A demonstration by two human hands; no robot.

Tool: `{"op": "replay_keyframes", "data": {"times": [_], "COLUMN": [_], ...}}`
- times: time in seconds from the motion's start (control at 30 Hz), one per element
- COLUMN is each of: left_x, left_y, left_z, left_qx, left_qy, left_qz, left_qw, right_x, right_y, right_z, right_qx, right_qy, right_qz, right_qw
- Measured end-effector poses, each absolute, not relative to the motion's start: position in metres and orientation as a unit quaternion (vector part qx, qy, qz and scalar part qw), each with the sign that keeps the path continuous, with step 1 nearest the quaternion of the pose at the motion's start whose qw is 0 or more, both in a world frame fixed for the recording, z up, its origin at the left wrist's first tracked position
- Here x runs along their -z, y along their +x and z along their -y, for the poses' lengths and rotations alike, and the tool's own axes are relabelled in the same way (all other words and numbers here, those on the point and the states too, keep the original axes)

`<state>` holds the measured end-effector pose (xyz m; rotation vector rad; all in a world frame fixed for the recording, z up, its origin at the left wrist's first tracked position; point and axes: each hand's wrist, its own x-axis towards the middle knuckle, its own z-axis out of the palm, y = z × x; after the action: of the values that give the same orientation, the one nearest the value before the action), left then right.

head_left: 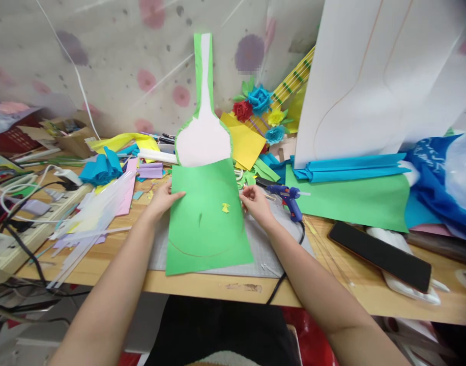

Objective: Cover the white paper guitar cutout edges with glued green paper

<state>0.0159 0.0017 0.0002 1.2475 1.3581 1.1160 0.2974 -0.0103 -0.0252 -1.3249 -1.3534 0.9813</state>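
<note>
A sheet of green paper (202, 231) lies in front of me on a grey mat, with a curved line marked on it. My left hand (163, 201) grips its left edge, thumb on top and fingers mostly hidden beneath. At the right edge, my right hand (257, 204) is closed in a pinch on the sheet. A small yellow paper scrap (226, 208) rests on the green surface. Behind the sheet stands a white long-necked, round-bodied cutout (204, 140) edged in green; the sheet overlaps its lower part.
A blue glue gun (290, 197) lies beside my right hand, its cord trailing over the table edge. Further right are a black phone (381, 254) and blue crepe paper (351, 168). Plastic strips (91, 218) and a power strip (46, 223) occupy the left. Paper flowers (260, 100) stand behind.
</note>
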Motion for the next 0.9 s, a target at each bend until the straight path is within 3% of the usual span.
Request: {"op": "replay_keyframes", "data": {"times": [0.17,0.43,0.67,0.9], "left_x": [0.026,0.032,0.034,0.034], "left_y": [0.001,-0.009,-0.006,-0.007], "left_z": [-0.016,-0.02,-0.02,-0.022], "left_qx": [-0.602,-0.614,-0.599,-0.618], "left_qy": [0.493,0.524,0.512,0.501], "left_qz": [-0.553,-0.534,-0.557,-0.543], "left_qw": [0.299,0.252,0.263,0.268], "right_x": [0.0,-0.021,-0.009,-0.03], "right_y": [0.301,0.277,0.264,0.279], "right_z": [-0.001,-0.079,-0.103,-0.113], "right_qx": [-0.243,0.015,0.019,0.015], "right_qy": [-0.602,-0.617,-0.613,-0.624], "right_qz": [0.643,0.784,0.789,0.779], "right_qw": [0.407,0.065,0.036,0.062]}}
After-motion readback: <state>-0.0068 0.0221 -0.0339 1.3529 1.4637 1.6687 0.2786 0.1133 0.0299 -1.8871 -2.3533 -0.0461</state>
